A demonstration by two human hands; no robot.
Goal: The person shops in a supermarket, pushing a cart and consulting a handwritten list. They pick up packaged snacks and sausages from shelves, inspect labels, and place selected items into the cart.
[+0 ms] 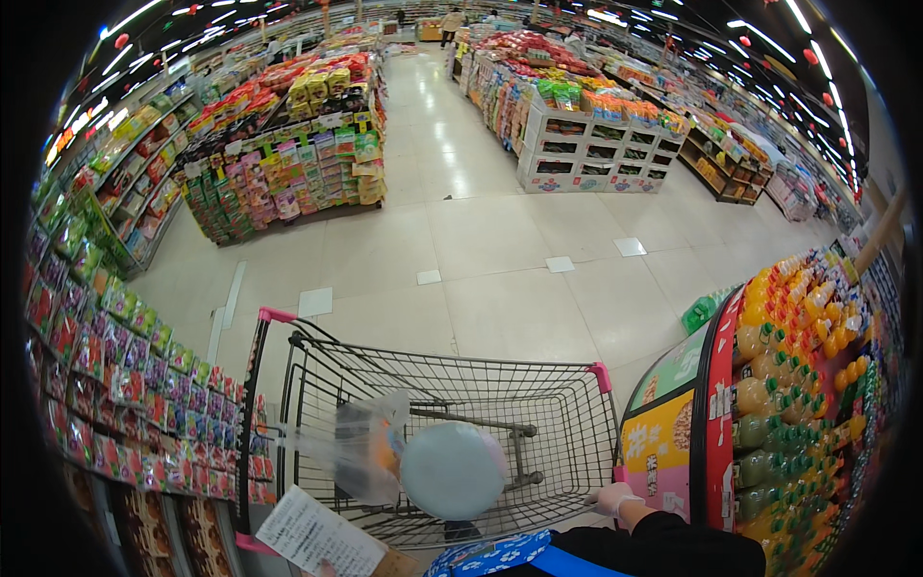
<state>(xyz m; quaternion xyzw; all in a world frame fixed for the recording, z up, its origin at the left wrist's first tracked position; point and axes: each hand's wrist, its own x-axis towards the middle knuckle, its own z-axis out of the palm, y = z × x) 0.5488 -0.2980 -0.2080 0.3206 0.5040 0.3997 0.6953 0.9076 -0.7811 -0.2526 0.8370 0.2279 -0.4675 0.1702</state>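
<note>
A wire shopping cart with pink corner pieces stands right in front of me. My right hand rests on its near right rim, fingers curled at the edge beside a pink corner. At the lower left, my left hand holds a sheet of paper covered in handwriting; only a little of the hand shows. Brown card lies beside the sheet. Inside the cart are a round pale-blue object, perhaps a lid or tub, and a clear plastic bag with something orange and dark in it.
Close on the left hang rows of small snack packets. To the right, a curved display stand holds bottled drinks. Beyond the tiled floor stand a packed snack island and stacked white crates. A person is far off.
</note>
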